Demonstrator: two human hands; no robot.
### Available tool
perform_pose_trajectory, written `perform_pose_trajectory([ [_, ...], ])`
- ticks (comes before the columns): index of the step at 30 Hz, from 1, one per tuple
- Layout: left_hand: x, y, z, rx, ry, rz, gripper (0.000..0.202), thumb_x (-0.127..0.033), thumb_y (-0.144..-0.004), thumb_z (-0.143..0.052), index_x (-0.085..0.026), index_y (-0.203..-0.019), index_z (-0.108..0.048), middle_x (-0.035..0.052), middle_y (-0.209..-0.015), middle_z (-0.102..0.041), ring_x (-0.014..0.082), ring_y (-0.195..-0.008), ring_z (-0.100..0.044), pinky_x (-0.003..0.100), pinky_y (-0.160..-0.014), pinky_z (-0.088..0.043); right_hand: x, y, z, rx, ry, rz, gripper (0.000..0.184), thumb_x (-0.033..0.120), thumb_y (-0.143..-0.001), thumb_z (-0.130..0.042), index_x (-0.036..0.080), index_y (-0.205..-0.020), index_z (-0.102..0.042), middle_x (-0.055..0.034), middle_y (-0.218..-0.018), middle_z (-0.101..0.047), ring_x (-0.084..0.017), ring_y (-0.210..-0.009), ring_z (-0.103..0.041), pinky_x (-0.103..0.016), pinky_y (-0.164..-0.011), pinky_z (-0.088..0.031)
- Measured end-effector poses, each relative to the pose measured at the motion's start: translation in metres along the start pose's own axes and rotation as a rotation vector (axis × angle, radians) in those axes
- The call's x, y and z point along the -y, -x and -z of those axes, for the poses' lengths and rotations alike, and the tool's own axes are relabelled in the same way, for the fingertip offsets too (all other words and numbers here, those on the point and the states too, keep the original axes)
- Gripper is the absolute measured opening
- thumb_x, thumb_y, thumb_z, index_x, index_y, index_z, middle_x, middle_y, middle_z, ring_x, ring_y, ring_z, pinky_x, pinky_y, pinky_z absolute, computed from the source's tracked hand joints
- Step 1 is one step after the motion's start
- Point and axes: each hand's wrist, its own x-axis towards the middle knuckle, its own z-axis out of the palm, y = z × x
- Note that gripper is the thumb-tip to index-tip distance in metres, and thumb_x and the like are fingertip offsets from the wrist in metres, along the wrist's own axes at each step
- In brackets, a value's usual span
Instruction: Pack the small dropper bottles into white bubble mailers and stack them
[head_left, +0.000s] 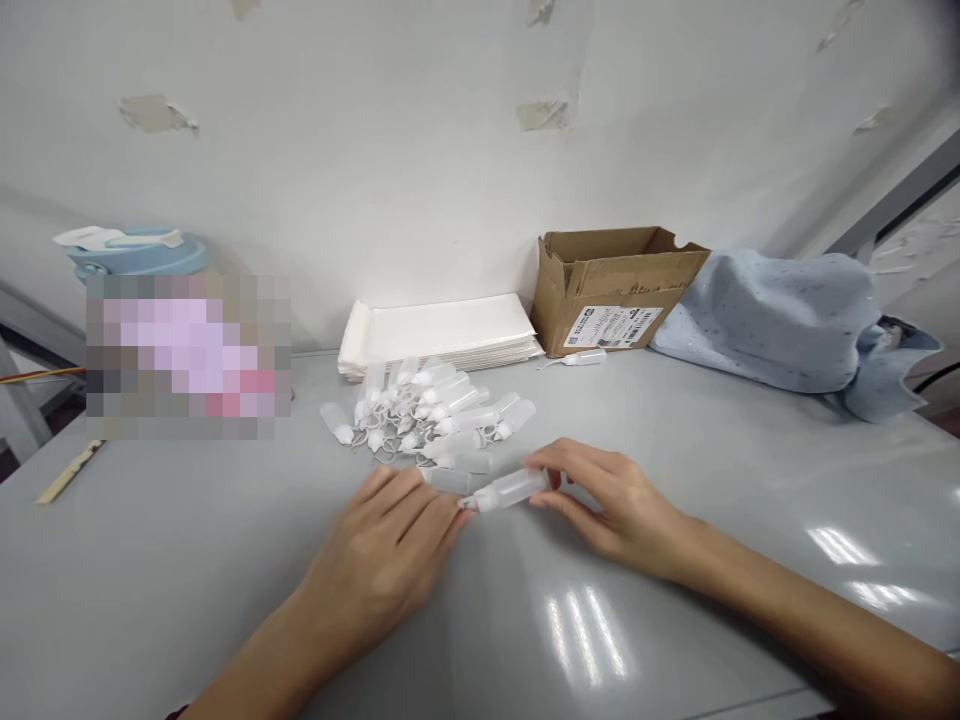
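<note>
Between my two hands lies a small translucent squeeze bottle, tilted slightly up to the right above the grey table. My right hand grips its base end with thumb and fingers. At the other end, my left hand pinches the narrow tip, its fingertips partly hidden behind the knuckles. Just beyond my hands is a loose pile of similar squeeze bottles with white necks and thin looped straps. One more squeeze bottle lies apart from them, in front of the cardboard box.
A stack of white padded envelopes lies against the wall behind the pile. Right of it stands an open cardboard box with a label, beside a bunched light-blue cloth. At left are a blue-lidded container and a thin strip.
</note>
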Motion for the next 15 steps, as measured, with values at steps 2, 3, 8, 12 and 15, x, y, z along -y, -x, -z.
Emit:
perform_pose_trajectory([
  [2,0.006,0.001,0.004,-0.035,-0.036,0.057,0.016,-0.01,-0.086,-0.057,-0.016,-0.072,-0.054,0.0004,-0.059,-0.055,0.0153,-0.059,-0.045,0.03,-0.057,-0.033,-0.007,-0.001,0.004,-0.038,0.066,-0.026,0.019,0.02,-0.092,-0.051,0.015,-0.11,-0.053,-0.0086,-0.091,-0.063,-0.016,-0.071,-0.059,-0.029,-0.064,-0.051],
  [3,0.01,0.002,0.006,-0.061,-0.065,0.095,0.016,-0.011,-0.086,-0.058,-0.016,-0.072,-0.054,0.0,-0.059,-0.055,0.0151,-0.059,-0.046,0.029,-0.058,-0.034,-0.011,-0.002,0.007,-0.061,0.095,-0.046,0.018,0.02,-0.092,-0.051,0.015,-0.11,-0.053,-0.0085,-0.092,-0.063,-0.016,-0.071,-0.059,-0.029,-0.065,-0.051],
  [8,0.035,0.009,0.01,-0.23,-0.345,0.292,0.014,-0.017,-0.085,-0.062,-0.019,-0.072,-0.056,-0.0006,-0.058,-0.057,0.0168,-0.064,-0.05,0.029,-0.058,-0.034,-0.034,-0.005,0.016,-0.151,0.216,-0.15,0.015,0.024,-0.091,-0.053,0.017,-0.105,-0.055,-0.0067,-0.089,-0.063,-0.016,-0.073,-0.06,-0.028,-0.061,-0.05],
  [12,0.059,0.016,0.011,-0.319,-0.521,0.33,0.013,-0.018,-0.084,-0.062,-0.02,-0.072,-0.057,-0.0005,-0.055,-0.057,0.0192,-0.063,-0.052,0.032,-0.061,-0.033,-0.051,-0.006,0.02,-0.169,0.25,-0.206,0.015,0.026,-0.091,-0.052,0.017,-0.102,-0.056,-0.0068,-0.087,-0.064,-0.017,-0.07,-0.06,-0.029,-0.058,-0.05],
  [15,0.071,0.021,0.01,-0.279,-0.576,0.316,0.01,-0.018,-0.085,-0.061,-0.021,-0.077,-0.058,0.001,-0.058,-0.059,0.0214,-0.066,-0.052,0.034,-0.062,-0.033,-0.061,-0.007,0.021,-0.172,0.272,-0.234,0.016,0.028,-0.091,-0.051,0.018,-0.101,-0.056,-0.0069,-0.087,-0.064,-0.018,-0.069,-0.06,-0.031,-0.059,-0.051],
])
